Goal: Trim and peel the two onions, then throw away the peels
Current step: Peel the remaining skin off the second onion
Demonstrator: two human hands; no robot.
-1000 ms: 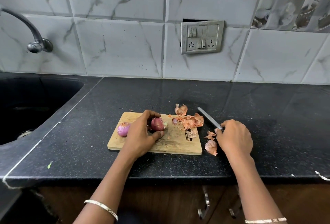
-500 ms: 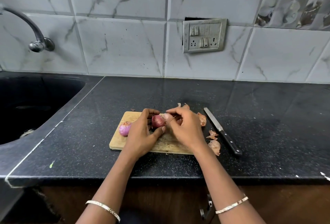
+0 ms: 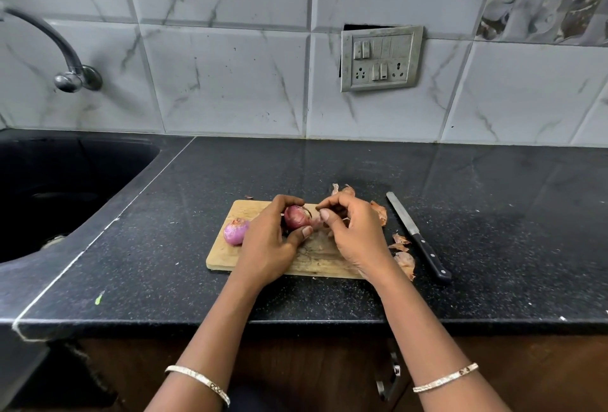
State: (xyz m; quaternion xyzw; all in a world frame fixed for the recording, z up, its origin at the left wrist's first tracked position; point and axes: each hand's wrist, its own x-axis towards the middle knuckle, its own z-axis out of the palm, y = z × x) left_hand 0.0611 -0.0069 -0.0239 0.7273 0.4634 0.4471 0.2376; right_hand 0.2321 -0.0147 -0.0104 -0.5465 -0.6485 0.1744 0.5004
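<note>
The left hand reached forward over the cutting board, fingers and thumb curled round a dark red onion; the right hand met it from the right, fingertips pinching a strip of skin at that onion's side; the second onion lay on the board just left of the left hand; the knife lay on the counter to the right, loose peels between it and the board.
</note>
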